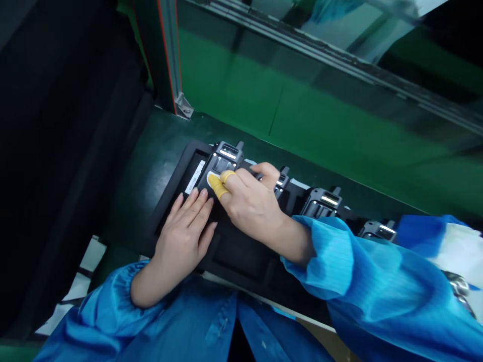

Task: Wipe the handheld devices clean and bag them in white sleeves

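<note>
Blue sleeve [392, 281] up close, left hand [184, 236] flat, right hand [252, 203] curled, grip unclear, on a probably stiff device [223, 163], so I'd grab its sides.

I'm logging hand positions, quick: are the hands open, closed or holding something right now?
Left hand: open, touching the leftmost device.
Right hand: partly curled, a yellow finger cover against that device; whether it holds anything can't be told.

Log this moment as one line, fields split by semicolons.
right hand: yellow finger cover against leftmost device; left hand: flat by that device's lower end; other devices: in a row rightward along black tray
</note>
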`<state>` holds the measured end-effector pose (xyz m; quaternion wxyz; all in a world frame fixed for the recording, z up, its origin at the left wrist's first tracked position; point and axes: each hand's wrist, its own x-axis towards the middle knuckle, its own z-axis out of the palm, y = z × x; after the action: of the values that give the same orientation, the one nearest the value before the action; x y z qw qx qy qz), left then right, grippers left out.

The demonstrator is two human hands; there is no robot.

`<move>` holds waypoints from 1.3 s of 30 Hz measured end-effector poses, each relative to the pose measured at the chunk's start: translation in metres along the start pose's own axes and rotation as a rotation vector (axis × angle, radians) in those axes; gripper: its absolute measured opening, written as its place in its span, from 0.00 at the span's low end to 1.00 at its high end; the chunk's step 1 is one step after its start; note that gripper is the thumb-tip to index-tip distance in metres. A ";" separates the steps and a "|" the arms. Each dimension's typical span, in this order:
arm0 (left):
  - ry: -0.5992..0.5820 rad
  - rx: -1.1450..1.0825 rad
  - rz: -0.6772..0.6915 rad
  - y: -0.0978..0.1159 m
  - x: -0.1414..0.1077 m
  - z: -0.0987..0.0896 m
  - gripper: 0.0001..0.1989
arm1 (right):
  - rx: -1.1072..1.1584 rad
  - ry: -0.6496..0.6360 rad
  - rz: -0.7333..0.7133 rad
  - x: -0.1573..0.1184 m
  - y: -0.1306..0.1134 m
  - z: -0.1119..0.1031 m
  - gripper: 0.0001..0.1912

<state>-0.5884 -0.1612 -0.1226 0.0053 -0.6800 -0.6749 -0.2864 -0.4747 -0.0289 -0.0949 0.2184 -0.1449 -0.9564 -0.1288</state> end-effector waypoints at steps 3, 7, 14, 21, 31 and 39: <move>0.001 0.008 0.007 -0.001 -0.001 0.001 0.16 | -0.012 -0.091 0.065 -0.016 0.005 -0.009 0.18; 0.011 0.018 0.007 -0.002 -0.002 0.002 0.17 | -0.094 -0.176 0.288 -0.050 0.017 -0.034 0.17; 0.017 -0.025 0.014 -0.007 -0.005 0.002 0.20 | -0.342 -0.080 0.808 -0.147 0.050 -0.109 0.14; 0.050 -0.052 -0.013 -0.003 0.002 -0.001 0.25 | -0.477 -0.369 1.295 -0.243 0.040 -0.164 0.21; -0.104 0.111 -0.338 0.026 0.030 -0.023 0.42 | -0.246 -0.560 1.428 -0.291 0.023 -0.137 0.20; -0.197 0.177 -0.461 0.035 0.057 -0.015 0.47 | -0.068 -0.379 1.355 -0.215 -0.002 -0.113 0.43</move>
<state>-0.5658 -0.1177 -0.0736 -0.0664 -0.5300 -0.8316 -0.1522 -0.2472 -0.1134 -0.0945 0.0754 -0.7355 -0.6725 0.0335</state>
